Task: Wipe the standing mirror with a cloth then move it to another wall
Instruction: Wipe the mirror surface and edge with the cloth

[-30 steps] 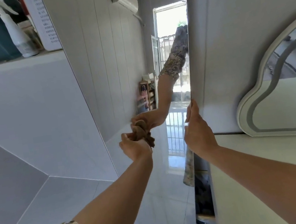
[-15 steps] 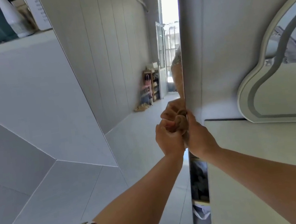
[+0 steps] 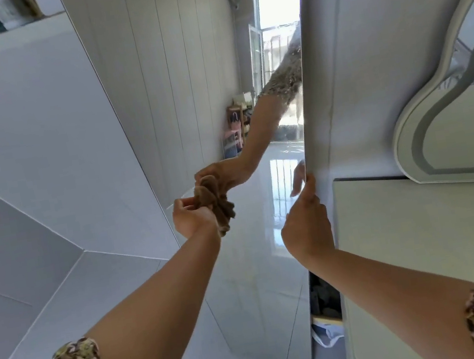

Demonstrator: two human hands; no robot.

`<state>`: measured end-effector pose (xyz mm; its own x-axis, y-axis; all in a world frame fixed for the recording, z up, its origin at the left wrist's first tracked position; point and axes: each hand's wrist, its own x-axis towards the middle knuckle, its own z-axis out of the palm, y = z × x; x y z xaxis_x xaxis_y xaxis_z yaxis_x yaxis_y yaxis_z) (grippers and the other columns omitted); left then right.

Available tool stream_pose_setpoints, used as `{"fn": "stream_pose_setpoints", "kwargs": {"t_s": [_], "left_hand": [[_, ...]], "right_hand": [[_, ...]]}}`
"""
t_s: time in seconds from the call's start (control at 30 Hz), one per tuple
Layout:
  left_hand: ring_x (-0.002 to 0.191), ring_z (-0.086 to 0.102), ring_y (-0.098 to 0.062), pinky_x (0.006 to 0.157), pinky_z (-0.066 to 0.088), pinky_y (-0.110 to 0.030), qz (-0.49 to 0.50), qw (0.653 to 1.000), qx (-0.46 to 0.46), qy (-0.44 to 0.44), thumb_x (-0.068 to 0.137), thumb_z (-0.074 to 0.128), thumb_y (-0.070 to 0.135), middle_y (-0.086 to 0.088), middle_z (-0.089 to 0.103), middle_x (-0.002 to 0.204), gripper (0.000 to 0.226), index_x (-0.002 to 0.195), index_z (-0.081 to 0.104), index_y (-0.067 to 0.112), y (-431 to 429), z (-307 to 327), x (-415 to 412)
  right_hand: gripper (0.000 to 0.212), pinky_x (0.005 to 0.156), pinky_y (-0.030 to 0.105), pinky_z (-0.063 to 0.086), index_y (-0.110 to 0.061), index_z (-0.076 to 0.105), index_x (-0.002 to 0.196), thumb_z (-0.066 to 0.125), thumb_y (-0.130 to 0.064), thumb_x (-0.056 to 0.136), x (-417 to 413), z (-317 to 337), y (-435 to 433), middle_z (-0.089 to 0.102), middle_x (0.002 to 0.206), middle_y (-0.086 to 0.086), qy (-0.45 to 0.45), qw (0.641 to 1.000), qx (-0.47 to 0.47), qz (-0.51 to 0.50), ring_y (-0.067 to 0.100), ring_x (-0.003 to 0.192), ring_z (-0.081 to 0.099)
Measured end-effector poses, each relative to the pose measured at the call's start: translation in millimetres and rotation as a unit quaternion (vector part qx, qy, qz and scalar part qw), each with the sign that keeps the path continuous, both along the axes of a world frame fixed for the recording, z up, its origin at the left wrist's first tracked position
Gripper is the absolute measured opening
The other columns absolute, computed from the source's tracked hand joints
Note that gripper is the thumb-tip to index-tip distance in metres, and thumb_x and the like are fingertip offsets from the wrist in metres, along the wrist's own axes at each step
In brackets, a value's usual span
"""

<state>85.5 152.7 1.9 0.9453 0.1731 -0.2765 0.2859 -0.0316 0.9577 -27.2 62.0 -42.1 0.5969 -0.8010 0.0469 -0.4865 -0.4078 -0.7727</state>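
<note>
My left hand (image 3: 193,217) is bunched tight round a brown, nubbly cloth (image 3: 214,201), pressing it to the glass of the standing mirror (image 3: 261,284). The smooth pane reflects glossy floor tiles and grooved wall panels. My right hand (image 3: 306,224), right of the cloth, grips the mirror's thin, straight right edge, fingers curled round it. Just right of that hand is a matte white cabinet (image 3: 425,242) with a wavy-framed mirror (image 3: 403,137). Far up-left of my left hand sits a white carton (image 3: 25,8), its print too blurred to read.
</note>
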Motion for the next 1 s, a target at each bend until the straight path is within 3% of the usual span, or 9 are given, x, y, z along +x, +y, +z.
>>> {"fn": "stream_pose_setpoints", "kwargs": {"t_s": [0.07, 0.13, 0.23, 0.43, 0.53, 0.73, 0.83, 0.9, 1.0], "left_hand": [[0.023, 0.046, -0.005, 0.023, 0.026, -0.009, 0.025, 1.000, -0.009, 0.009, 0.099, 0.034, -0.003, -0.010, 0.052, 0.054, 0.034, 0.069, 0.041, 0.012, 9, -4, 12], [0.044, 0.055, -0.015, 0.025, 0.028, -0.008, 0.055, 0.998, -0.034, 0.022, 0.098, 0.039, -0.002, -0.006, 0.056, 0.060, 0.030, 0.073, 0.046, 0.014, 17, -9, 24], [0.052, 0.049, -0.017, 0.026, 0.027, -0.007, 0.120, 0.989, -0.076, 0.042, 0.097, 0.037, 0.006, -0.005, 0.055, 0.067, 0.031, 0.070, 0.047, 0.015, 27, -14, 39], [0.019, 0.042, -0.011, 0.027, 0.034, -0.012, 0.143, 0.967, -0.204, 0.044, 0.095, 0.041, 0.016, -0.005, 0.052, 0.063, 0.027, 0.068, 0.043, 0.016, 30, -22, 39], [0.032, 0.047, -0.018, 0.044, 0.048, -0.027, 0.137, 0.959, -0.235, 0.076, 0.087, 0.044, 0.022, -0.008, 0.055, 0.067, 0.018, 0.069, 0.042, 0.017, 24, -37, 31], [0.055, 0.051, -0.026, 0.065, 0.050, -0.046, 0.123, 0.957, -0.211, 0.154, 0.093, 0.035, 0.031, -0.011, 0.056, 0.074, 0.030, 0.067, 0.040, 0.019, 0, -53, -5], [0.056, 0.054, -0.026, 0.056, 0.051, -0.042, 0.111, 0.967, -0.165, 0.156, 0.098, 0.030, 0.019, -0.015, 0.056, 0.076, 0.031, 0.069, 0.041, 0.019, -10, -60, -23], [0.037, 0.055, -0.022, 0.043, 0.050, -0.028, 0.086, 0.977, -0.134, 0.141, 0.101, 0.028, 0.008, -0.015, 0.056, 0.070, 0.036, 0.068, 0.039, 0.017, -18, -66, -35], [0.020, 0.044, -0.002, 0.025, 0.032, -0.010, 0.017, 0.991, -0.076, 0.108, 0.101, 0.034, -0.005, -0.006, 0.054, 0.063, 0.036, 0.071, 0.045, 0.011, -29, -70, -59]], "right_hand": [[0.093, 0.093, 0.043, 0.052, -0.015, 0.002, 0.151, 0.061, 0.006, 0.082, 1, -5, 3, 0.050, 0.135, 0.016, -0.012, 1.000, -0.014, -0.006, 0.032, 0.116, 0.055], [0.093, 0.095, 0.041, 0.051, -0.015, 0.002, 0.151, 0.061, 0.006, 0.082, 1, -9, 3, 0.047, 0.138, 0.016, -0.023, 0.999, -0.027, -0.001, 0.030, 0.118, 0.054], [0.093, 0.096, 0.042, 0.051, -0.015, 0.002, 0.151, 0.058, 0.009, 0.080, 0, -17, -1, 0.042, 0.144, 0.013, -0.048, 0.998, -0.039, 0.016, 0.028, 0.123, 0.051], [0.094, 0.107, 0.039, 0.044, -0.014, -0.004, 0.153, 0.050, 0.013, 0.081, 0, -37, -8, 0.022, 0.158, 0.008, -0.085, 0.994, -0.055, 0.049, 0.022, 0.141, 0.034], [0.094, 0.110, 0.036, 0.041, -0.015, -0.008, 0.153, 0.049, 0.013, 0.083, -1, -44, -12, 0.021, 0.158, 0.008, -0.091, 0.992, -0.065, 0.060, 0.024, 0.142, 0.033], [0.092, 0.112, 0.035, 0.038, -0.015, -0.006, 0.153, 0.052, 0.010, 0.086, -11, -48, -13, 0.016, 0.161, 0.003, -0.079, 0.993, -0.026, 0.083, 0.018, 0.145, 0.027], [0.088, 0.114, 0.034, 0.035, -0.013, -0.008, 0.152, 0.051, 0.006, 0.090, -23, -51, -11, 0.014, 0.161, 0.006, -0.042, 0.993, -0.007, 0.111, 0.019, 0.146, 0.025], [0.088, 0.114, 0.034, 0.035, -0.014, -0.010, 0.152, 0.050, 0.006, 0.091, -31, -55, -7, 0.007, 0.163, 0.004, -0.028, 0.992, 0.007, 0.125, 0.020, 0.147, 0.021], [0.092, 0.105, 0.038, 0.046, -0.018, -0.010, 0.152, 0.052, 0.007, 0.089, -38, -63, -3, 0.005, 0.163, 0.000, -0.025, 0.991, 0.016, 0.132, 0.024, 0.140, 0.037]]}}
